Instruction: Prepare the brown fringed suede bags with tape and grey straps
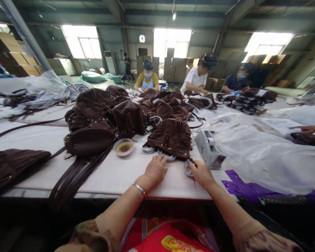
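A brown suede bag with fringes (170, 138) lies on the white table (120, 171) right in front of me. My left hand (155, 170), with a silver bangle on the wrist, rests on the table at the bag's near edge, fingers curled down onto a clear wrapped strap end. My right hand (201, 172) is closed, pinching a small clear plastic piece (188, 168) and a thin dark strand at the bag's lower right corner.
A grey tape dispenser (208, 148) stands right of the bag, a small bowl of brownish liquid (123, 147) left of it. More brown fringed bags (102, 115) and straps (73, 178) pile behind and left. Clear plastic sheets (265, 150) cover the right. Other people work at the far end; another person's hand (308, 129) reaches in at right.
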The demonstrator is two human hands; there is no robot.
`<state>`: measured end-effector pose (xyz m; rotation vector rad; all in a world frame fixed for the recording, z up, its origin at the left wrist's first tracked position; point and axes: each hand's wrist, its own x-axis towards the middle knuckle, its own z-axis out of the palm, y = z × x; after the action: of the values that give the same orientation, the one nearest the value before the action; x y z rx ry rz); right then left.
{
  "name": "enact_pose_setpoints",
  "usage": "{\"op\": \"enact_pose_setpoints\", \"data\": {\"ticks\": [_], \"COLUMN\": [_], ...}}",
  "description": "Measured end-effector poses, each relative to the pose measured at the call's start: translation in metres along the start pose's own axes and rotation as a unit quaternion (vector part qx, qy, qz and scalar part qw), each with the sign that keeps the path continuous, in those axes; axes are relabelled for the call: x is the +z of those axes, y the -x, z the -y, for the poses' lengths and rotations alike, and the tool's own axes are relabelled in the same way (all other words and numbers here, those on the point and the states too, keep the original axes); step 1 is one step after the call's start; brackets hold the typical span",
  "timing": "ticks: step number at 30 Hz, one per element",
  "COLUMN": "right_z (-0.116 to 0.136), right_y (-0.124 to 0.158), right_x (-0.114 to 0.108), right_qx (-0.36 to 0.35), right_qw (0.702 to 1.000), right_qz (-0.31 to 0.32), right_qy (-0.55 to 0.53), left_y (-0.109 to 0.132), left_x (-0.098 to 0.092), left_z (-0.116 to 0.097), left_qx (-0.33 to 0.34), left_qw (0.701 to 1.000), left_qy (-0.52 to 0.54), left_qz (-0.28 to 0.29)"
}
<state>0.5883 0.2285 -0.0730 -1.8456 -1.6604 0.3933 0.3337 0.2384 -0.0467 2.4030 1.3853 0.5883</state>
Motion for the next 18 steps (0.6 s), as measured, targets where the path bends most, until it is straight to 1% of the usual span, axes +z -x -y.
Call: {"op": "enact_pose_setpoints", "data": {"ticks": [1, 3, 5, 6, 8, 9, 12, 14, 15, 16, 17, 18], "right_z": [-0.001, -0.001, 0.008, 0.015, 0.037, 0.05, 0.09, 0.112, 0.121, 0.127, 0.131, 0.132], "right_y": [0.002, 0.005, 0.005, 0.002, -0.011, -0.021, -0.063, -0.091, -0.102, -0.11, -0.114, -0.113], "right_x": [0.002, 0.003, 0.002, 0.001, 0.001, 0.002, 0.013, 0.022, 0.026, 0.029, 0.032, 0.034], "right_qx": [-0.015, -0.067, -0.134, -0.166, -0.213, -0.223, -0.223, -0.211, -0.208, -0.209, -0.214, -0.222], "right_qw": [1.0, 0.995, 0.982, 0.976, 0.968, 0.968, 0.968, 0.971, 0.972, 0.973, 0.972, 0.97], "right_qz": [-0.014, -0.064, -0.116, -0.13, -0.126, -0.118, -0.099, -0.072, -0.051, -0.031, -0.015, -0.004], "right_qy": [0.013, 0.041, 0.058, 0.058, 0.032, 0.011, -0.059, -0.085, -0.091, -0.094, -0.094, -0.094], "left_y": [-0.001, 0.0, 0.002, 0.003, 0.005, 0.005, 0.001, -0.004, -0.008, -0.012, -0.016, -0.021], "left_x": [0.0, -0.002, -0.006, -0.009, -0.016, -0.019, -0.027, -0.03, -0.031, -0.033, -0.034, -0.036], "left_z": [0.0, -0.003, -0.004, -0.004, -0.004, -0.004, -0.005, -0.005, -0.005, -0.004, -0.002, 0.001], "left_qx": [-0.005, -0.025, -0.048, -0.059, -0.087, -0.103, -0.133, -0.128, -0.136, -0.161, -0.198, -0.243], "left_qw": [1.0, 0.999, 0.995, 0.993, 0.987, 0.985, 0.983, 0.977, 0.966, 0.944, 0.907, 0.852], "left_qy": [0.014, 0.042, 0.076, 0.097, 0.127, 0.132, 0.122, 0.164, 0.213, 0.282, 0.368, 0.461], "left_qz": [0.009, 0.021, 0.03, 0.032, 0.032, 0.034, 0.045, 0.053, 0.057, 0.06, 0.06, 0.056]}}
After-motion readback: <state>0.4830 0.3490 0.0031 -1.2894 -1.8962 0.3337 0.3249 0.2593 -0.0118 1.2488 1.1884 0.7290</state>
